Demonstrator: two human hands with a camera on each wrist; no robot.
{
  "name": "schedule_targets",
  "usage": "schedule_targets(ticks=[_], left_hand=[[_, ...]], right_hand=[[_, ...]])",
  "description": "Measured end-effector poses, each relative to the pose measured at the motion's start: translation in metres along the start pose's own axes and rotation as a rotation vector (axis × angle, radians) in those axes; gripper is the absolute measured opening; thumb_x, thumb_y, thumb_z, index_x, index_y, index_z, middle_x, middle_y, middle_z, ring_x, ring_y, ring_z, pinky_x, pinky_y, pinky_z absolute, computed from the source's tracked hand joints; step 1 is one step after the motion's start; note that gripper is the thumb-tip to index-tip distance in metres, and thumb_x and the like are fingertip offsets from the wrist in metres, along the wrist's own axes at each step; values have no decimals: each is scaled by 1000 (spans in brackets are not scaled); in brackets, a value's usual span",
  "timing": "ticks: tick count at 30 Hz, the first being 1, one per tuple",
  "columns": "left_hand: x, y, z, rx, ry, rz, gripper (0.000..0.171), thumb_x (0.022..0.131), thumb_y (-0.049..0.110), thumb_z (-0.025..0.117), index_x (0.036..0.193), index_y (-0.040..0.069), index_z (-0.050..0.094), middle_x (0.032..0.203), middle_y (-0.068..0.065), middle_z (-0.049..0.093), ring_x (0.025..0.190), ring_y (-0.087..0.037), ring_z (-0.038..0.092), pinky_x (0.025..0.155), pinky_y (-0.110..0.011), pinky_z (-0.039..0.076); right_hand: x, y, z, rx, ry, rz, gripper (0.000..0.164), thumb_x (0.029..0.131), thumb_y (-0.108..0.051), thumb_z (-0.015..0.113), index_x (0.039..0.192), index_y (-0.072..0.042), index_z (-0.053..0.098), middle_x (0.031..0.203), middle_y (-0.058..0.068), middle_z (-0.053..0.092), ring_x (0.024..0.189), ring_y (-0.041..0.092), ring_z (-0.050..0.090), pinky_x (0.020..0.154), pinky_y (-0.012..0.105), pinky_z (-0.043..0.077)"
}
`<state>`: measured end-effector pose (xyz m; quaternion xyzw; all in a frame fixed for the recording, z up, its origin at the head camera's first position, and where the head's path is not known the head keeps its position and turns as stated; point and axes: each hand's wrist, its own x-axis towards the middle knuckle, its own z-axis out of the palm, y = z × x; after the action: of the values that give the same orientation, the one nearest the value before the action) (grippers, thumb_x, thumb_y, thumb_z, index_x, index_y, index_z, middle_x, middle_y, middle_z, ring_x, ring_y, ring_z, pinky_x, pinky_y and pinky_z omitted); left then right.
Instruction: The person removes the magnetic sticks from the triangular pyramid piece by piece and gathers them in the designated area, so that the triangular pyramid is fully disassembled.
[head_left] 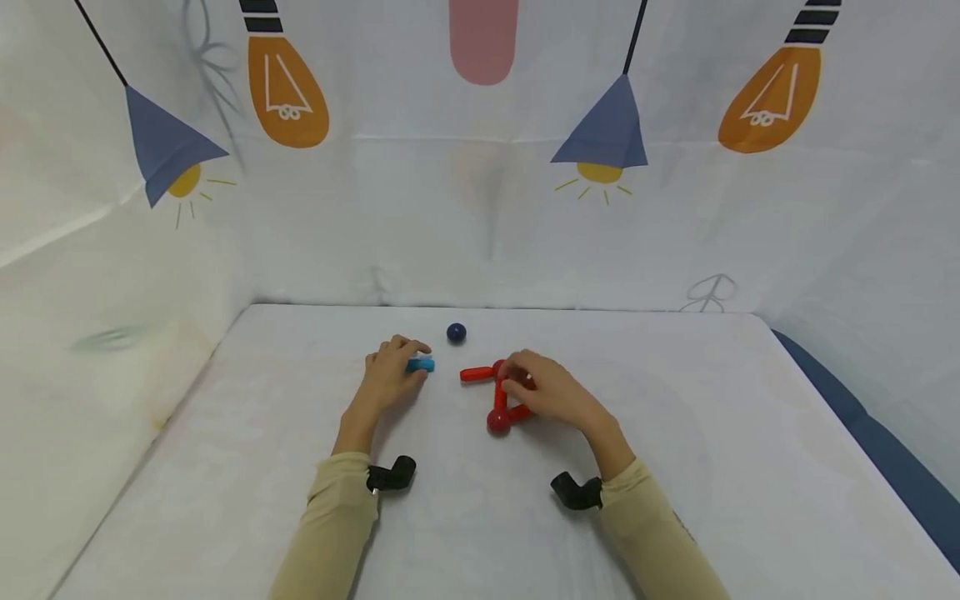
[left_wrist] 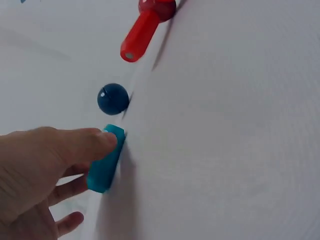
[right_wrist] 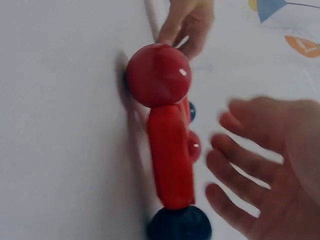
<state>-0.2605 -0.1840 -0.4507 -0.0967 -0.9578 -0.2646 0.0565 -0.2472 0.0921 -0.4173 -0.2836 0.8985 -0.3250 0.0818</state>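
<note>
My left hand (head_left: 390,375) pinches a light blue stick (left_wrist: 106,162) between thumb and fingers, close over the white tabletop. Just beyond the stick lies a dark blue ball (head_left: 456,333). My right hand (head_left: 551,387) hovers over a joined shape of red sticks (head_left: 477,374) and red balls (head_left: 498,421), covering part of it in the head view. In the right wrist view its fingers are loosely spread beside a red stick (right_wrist: 171,157), which runs from a red ball (right_wrist: 159,75) to another dark blue ball (right_wrist: 180,225); nothing is in the hand.
A white table (head_left: 465,517) spreads under both hands. Behind it hangs a pale sheet (head_left: 420,225) printed with lamps and bulbs. Black wrist-worn pieces (head_left: 392,473) stick out from both sleeves, low over the table. Dark blue material (head_left: 862,417) shows past the right edge.
</note>
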Motion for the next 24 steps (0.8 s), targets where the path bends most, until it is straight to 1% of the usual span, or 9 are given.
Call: schedule_targets(ticks=[1,3,6,9,11,14,17,22,24], left_hand=[[0,3,0,-5,9,20,30,87,16,67,117,15,62,120,-14,55,111,-35,49,94,-58,33],[1,13,0,-18,20,60,31,88,18,66,118,15,62,121,-12,55,110,-32,51,94,-55,36],[2,34,7,-26,2,135,29,89,20,65,118,14,62,118,-10,58,106,-28,55,91,-48,44],[0,53,18,-35,-55,177,28,88,21,67,114,12,62,109,-8,60,98,-23,58,85,-38,50],[0,60,23,-34,-81,190,27,86,18,70,111,10,63,102,-7,61,92,-20,59,81,-34,51],[-1,63,27,-42,-91,180,23,83,12,72,105,8,63,92,-6,63,83,-17,59,76,-31,51],[-1,61,27,-57,-112,175,20,83,11,71,101,9,64,90,-3,65,80,-14,58,75,-29,50],[1,52,19,-94,-200,233,15,86,11,68,101,12,66,94,0,68,86,-13,60,82,-31,51],[1,47,14,-124,-243,242,14,86,11,68,100,12,67,94,1,68,88,-14,60,85,-31,50]], right_hand=[[1,2,0,-9,37,24,23,92,-20,59,113,-12,60,103,2,59,95,17,55,85,36,50],[3,5,4,-43,70,79,34,92,-21,59,123,-10,56,111,7,57,99,20,54,87,38,50],[6,11,12,-135,53,92,46,91,-21,60,134,-11,48,115,11,56,96,20,54,81,37,51],[9,13,18,-180,49,56,49,90,-19,61,137,-13,46,106,9,58,85,18,52,70,32,48],[9,12,20,-182,65,43,47,91,-17,61,135,-14,47,101,6,59,81,16,51,67,30,46],[10,11,22,-173,79,55,42,91,-16,61,131,-16,50,92,2,59,77,14,50,65,27,44],[10,10,24,-189,80,61,38,90,-17,62,127,-17,51,88,0,60,75,13,52,66,27,46],[9,9,24,-223,72,53,37,90,-18,63,125,-19,52,89,0,62,76,12,53,68,28,48],[9,8,24,-230,72,55,37,91,-18,63,126,-19,52,90,0,61,77,12,53,69,28,49]])
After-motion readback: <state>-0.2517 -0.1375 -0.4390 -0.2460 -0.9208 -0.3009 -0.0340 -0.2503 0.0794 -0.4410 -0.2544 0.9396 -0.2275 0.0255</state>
